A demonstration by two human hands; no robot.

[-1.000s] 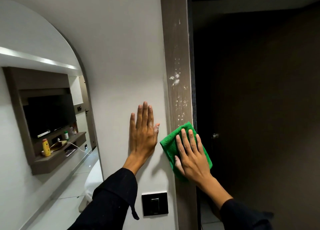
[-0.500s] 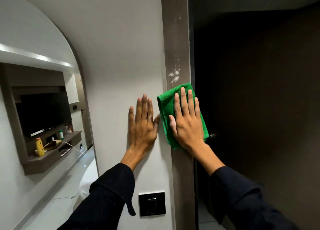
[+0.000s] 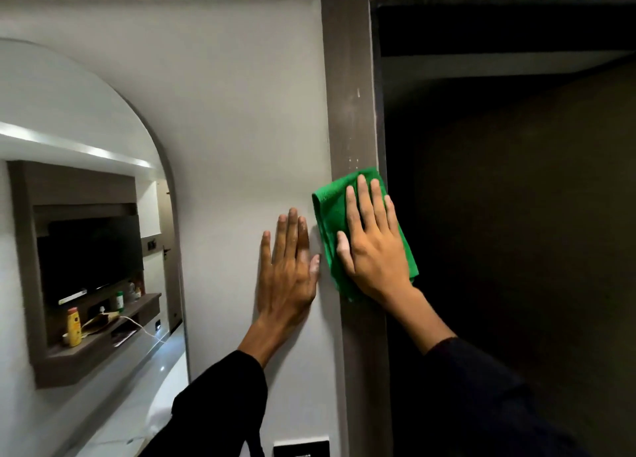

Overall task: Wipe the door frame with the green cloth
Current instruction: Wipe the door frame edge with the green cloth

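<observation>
The brown door frame point(image 3: 349, 78) runs upright through the middle of the view, with a few faint white specks just above the cloth. My right hand point(image 3: 373, 240) lies flat on the folded green cloth point(image 3: 330, 209) and presses it against the frame at mid height. My left hand point(image 3: 289, 267) rests flat on the white wall beside the frame, fingers spread, holding nothing. Both arms wear dark sleeves.
A dark open doorway point(image 3: 516, 215) lies right of the frame. A black wall switch point(image 3: 301, 449) sits low on the wall. On the left an arched mirror point(image 3: 86, 233) shows a shelf with a yellow bottle point(image 3: 73, 326) and a television.
My right hand has slid the green cloth upward along the frame, over the white smudges, which are now mostly gone. The view has tilted upward. My left hand stays on the wall.
</observation>
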